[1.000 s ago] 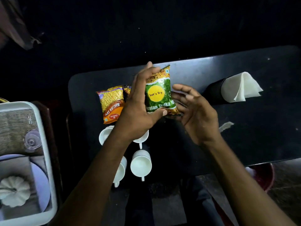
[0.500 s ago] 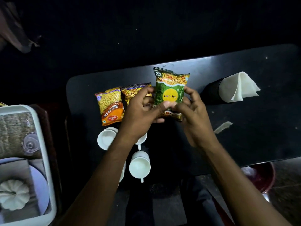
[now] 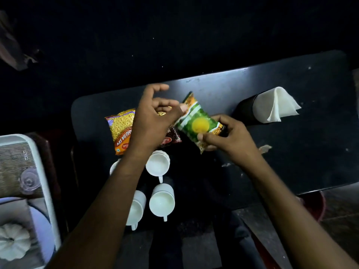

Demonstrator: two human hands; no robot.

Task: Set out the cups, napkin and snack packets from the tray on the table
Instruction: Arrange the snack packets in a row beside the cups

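Since the earlier frame, green packet [image 3: 200,122] had tilted from upright to a diagonal at frame centre, above the bench [image 3: 310,144]. Right hand [image 3: 231,139] pinched its lower end between fingers and thumb; left hand [image 3: 153,121] had let go, fingers loosely curled. Long axis ran upper left to lower right. Risk judged: a one-ended hold could let it slip onto the cups [image 3: 158,164].

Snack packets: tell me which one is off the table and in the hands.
The green packet with the yellow circle, gripped by the right hand. The orange sev packet and the dark packet lie flat on the table.
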